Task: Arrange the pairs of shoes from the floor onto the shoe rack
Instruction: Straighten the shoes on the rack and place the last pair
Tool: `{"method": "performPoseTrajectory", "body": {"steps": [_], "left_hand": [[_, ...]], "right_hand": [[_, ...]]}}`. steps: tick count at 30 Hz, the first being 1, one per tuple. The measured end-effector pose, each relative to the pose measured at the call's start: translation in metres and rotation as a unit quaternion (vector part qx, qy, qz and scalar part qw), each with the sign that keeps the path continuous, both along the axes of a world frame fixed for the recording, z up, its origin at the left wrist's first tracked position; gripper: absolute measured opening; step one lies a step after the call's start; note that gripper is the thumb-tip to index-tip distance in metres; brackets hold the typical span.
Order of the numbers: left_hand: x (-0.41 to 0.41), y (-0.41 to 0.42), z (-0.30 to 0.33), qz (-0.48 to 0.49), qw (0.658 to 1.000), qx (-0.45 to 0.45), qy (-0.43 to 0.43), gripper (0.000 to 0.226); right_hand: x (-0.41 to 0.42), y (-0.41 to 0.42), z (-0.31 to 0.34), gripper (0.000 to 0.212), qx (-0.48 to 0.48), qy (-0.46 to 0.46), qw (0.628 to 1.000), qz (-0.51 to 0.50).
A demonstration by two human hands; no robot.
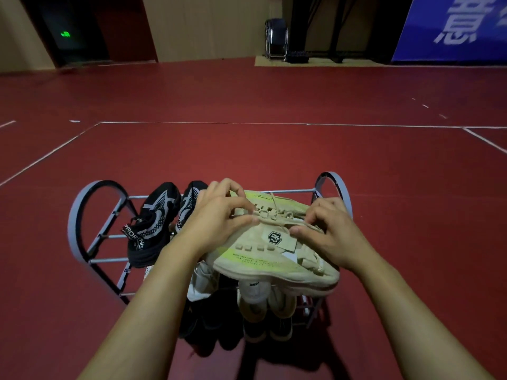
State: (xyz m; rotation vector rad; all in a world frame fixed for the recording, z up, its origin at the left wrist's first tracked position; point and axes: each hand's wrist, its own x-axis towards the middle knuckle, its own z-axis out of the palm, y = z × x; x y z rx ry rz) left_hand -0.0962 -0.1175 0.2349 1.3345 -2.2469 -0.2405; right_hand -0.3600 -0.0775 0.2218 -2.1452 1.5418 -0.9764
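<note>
Both hands hold the beige shoe [274,250] atop the rack [82,215]: the left hand [219,215] pinches its laces, the right hand [326,231] curls over its tongue. Black shoes [153,220] stand left of the left hand.

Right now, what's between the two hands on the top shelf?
In the head view, the beige sneaker's laces and tongue lie between the left hand and right hand; both grip it atop the shoe rack.

Two black shoes [153,223], one beige shoe [271,250].
</note>
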Motion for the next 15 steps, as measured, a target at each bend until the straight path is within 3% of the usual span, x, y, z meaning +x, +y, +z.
{"method": "performPoseTrajectory", "body": {"steps": [3,8,15], "left_hand": [[-0.008,-0.001,0.0,0.041,0.998,-0.046,0.003,0.025],[-0.008,-0.001,-0.008,0.109,0.987,-0.063,0.105,0.028],[-0.027,0.01,-0.036,0.107,0.962,0.137,0.21,0.04]], "right_hand": [[0.004,-0.001,-0.004,0.032,-0.014,-0.009,0.999,-0.047],[0.014,-0.007,-0.01,0.029,-0.016,-0.019,0.976,-0.218],[0.056,-0.029,-0.03,0.034,0.032,-0.094,0.928,-0.36]]}}
